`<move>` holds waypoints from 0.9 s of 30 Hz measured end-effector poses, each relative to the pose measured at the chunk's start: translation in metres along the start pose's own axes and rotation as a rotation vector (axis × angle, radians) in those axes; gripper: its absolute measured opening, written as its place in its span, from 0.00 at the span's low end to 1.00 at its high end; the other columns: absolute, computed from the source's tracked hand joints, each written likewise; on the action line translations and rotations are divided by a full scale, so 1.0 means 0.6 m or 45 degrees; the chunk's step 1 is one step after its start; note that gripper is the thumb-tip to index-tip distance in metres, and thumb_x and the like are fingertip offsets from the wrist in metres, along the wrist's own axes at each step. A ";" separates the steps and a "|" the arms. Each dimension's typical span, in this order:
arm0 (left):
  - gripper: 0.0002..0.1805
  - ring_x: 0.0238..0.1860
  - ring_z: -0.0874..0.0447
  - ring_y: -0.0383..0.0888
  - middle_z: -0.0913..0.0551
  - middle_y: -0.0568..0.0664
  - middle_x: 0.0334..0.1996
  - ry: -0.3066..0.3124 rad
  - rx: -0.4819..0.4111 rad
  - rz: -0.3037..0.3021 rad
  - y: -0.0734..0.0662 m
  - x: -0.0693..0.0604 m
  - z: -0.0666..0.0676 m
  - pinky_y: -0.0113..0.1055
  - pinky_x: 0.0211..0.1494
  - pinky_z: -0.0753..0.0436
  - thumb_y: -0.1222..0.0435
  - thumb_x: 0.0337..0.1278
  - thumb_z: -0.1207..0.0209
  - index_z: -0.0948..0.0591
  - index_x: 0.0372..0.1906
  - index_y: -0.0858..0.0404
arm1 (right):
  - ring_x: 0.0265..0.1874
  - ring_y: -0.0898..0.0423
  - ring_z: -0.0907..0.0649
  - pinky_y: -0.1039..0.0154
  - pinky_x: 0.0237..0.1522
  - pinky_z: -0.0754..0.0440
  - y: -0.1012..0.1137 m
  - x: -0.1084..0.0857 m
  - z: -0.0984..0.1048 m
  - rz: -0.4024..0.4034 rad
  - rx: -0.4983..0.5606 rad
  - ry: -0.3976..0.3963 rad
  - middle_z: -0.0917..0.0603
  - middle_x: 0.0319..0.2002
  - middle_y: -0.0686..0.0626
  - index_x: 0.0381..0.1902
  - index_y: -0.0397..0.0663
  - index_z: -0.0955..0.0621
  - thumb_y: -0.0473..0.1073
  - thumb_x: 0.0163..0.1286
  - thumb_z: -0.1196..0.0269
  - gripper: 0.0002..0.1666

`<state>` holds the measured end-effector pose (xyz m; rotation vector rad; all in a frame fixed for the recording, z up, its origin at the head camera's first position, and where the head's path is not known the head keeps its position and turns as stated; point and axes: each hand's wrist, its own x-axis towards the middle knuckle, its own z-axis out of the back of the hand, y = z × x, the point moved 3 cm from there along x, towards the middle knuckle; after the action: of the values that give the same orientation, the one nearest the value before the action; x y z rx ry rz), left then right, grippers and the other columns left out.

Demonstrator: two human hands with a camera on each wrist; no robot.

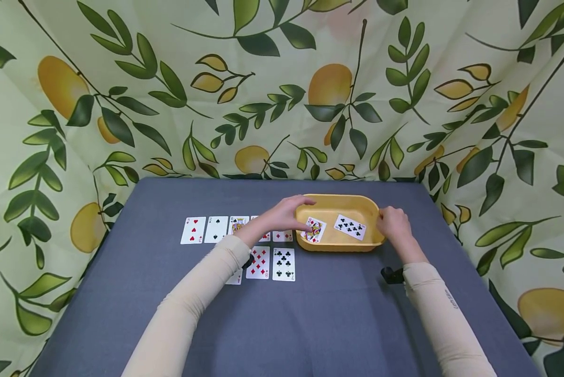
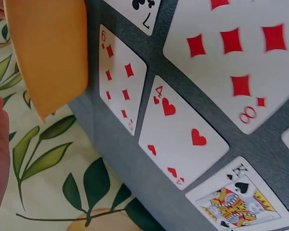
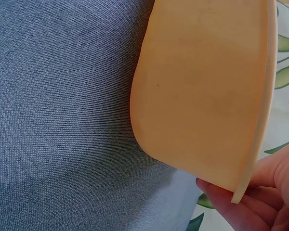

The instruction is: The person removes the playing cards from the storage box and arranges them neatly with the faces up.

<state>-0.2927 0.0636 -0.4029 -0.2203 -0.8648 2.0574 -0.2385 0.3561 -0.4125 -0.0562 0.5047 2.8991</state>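
Note:
A yellow plastic tub [image 1: 340, 246] stands on the table with two playing cards in it: a face card [image 1: 316, 230] and a black-suited number card [image 1: 350, 227]. My right hand [image 1: 395, 225] pinches the tub's right end; in the right wrist view the fingers [image 3: 269, 192] grip its rim. At the tub's left end, my left hand [image 1: 286, 213] spreads its thumb and fingers over the rim, the thumb above the face card; no card shows in its grasp. Beneath and beside the left arm, the six of diamonds [image 2: 118, 77] and four of hearts [image 2: 178, 137] lie face up.
Two rows of face-up cards lie left of the tub, including a three of hearts [image 1: 193, 230], king of spades [image 2: 236, 202], eight of diamonds [image 1: 261, 263] and seven of clubs [image 1: 284, 265]. A grey cloth covers the table [image 1: 310, 324]. Leaf-patterned fabric [image 1: 282, 104] hangs behind.

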 end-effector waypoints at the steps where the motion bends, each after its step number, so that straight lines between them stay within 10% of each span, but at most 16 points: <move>1: 0.41 0.65 0.31 0.51 0.27 0.55 0.64 0.018 0.013 -0.003 0.001 0.004 -0.003 0.41 0.68 0.34 0.60 0.45 0.25 0.29 0.66 0.66 | 0.20 0.49 0.25 0.63 0.20 0.29 0.000 0.000 0.000 -0.002 0.001 0.000 0.26 0.22 0.41 0.31 0.32 0.20 0.31 0.68 0.48 0.10; 11: 0.42 0.69 0.37 0.52 0.30 0.58 0.66 0.232 0.138 -0.020 0.004 0.032 -0.033 0.40 0.73 0.41 0.62 0.47 0.26 0.32 0.68 0.70 | 0.19 0.49 0.25 0.63 0.20 0.29 0.001 -0.001 0.000 -0.009 0.004 -0.001 0.27 0.21 0.41 0.31 0.32 0.21 0.31 0.68 0.48 0.10; 27: 0.37 0.58 0.26 0.45 0.24 0.53 0.59 0.604 0.653 -0.006 -0.001 0.078 -0.082 0.30 0.63 0.31 0.65 0.46 0.29 0.29 0.65 0.66 | 0.18 0.49 0.25 0.63 0.19 0.30 0.001 -0.001 -0.003 0.011 -0.016 -0.030 0.27 0.20 0.42 0.28 0.33 0.22 0.30 0.68 0.47 0.10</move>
<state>-0.2985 0.1247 -0.4316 -0.3972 -0.0436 2.0254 -0.2380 0.3548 -0.4141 -0.0217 0.4840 2.9077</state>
